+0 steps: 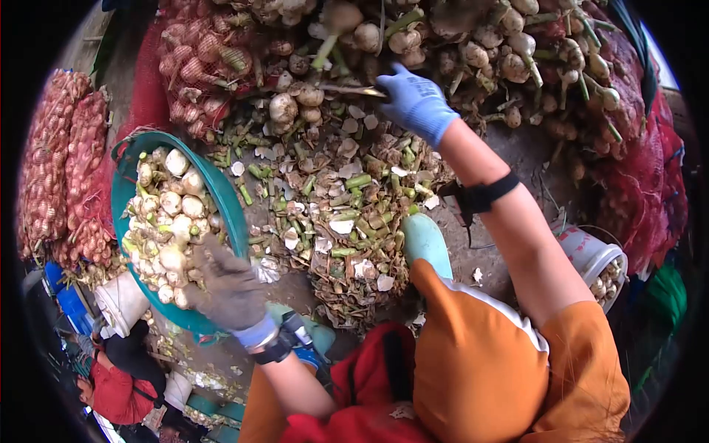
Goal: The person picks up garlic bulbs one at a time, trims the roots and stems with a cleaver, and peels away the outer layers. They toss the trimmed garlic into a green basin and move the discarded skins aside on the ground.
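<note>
My left hand (230,286), in a dirty grey-brown glove, reaches over the near right rim of a teal basin (238,210). Its fingers look stretched out, though motion blurs them. Trimmed garlic bulbs (173,203) fill much of that basin. My right hand (419,103), in a blue glove, is closed round the handle of a knife (347,89); its thin blade points left. The blade lies in front of a heap of untrimmed garlic (480,55) with stems on, close to several loose bulbs (288,107).
Cut stems and peelings (347,221) cover the ground before my boots (427,240). Red net sacks of bulbs (196,66) stand at the back and far left. A white bucket (591,255) is at right. Another person (118,387) in red works at lower left.
</note>
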`<action>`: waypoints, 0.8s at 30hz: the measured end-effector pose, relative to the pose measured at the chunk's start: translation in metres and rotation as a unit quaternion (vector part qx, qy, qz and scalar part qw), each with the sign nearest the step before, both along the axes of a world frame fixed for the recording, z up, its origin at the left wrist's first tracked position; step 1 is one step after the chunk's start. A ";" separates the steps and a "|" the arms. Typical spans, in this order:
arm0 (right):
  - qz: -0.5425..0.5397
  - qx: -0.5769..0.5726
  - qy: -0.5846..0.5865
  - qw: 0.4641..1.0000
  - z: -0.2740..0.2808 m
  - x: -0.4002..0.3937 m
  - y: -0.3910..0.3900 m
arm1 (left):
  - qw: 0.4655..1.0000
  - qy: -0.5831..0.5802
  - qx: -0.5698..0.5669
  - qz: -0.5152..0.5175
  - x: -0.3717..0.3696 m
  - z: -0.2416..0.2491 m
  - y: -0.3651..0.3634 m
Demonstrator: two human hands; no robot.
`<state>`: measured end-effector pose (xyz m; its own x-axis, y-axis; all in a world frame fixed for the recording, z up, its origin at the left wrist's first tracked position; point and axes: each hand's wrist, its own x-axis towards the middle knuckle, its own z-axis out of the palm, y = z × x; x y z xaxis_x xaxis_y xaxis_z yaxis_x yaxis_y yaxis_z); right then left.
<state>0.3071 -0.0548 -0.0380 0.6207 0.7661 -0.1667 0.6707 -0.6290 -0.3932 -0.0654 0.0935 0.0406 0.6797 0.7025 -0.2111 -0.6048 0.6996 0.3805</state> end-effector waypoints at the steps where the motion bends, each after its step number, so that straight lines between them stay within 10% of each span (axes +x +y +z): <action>1: 0.010 0.002 0.002 1.000 -0.004 -0.003 0.005 | 0.999 0.040 -0.033 -0.003 0.008 -0.005 -0.010; 11: 0.035 -0.004 0.158 0.987 -0.038 -0.005 0.009 | 0.957 0.237 0.050 -0.160 0.052 -0.053 -0.092; 20: -0.073 0.190 0.734 0.647 0.019 -0.133 -0.029 | 0.946 0.319 0.036 -0.049 0.033 -0.098 -0.120; 24: -0.019 0.129 0.729 0.672 0.037 -0.135 -0.044 | 0.924 0.370 0.016 -0.090 0.038 -0.046 -0.115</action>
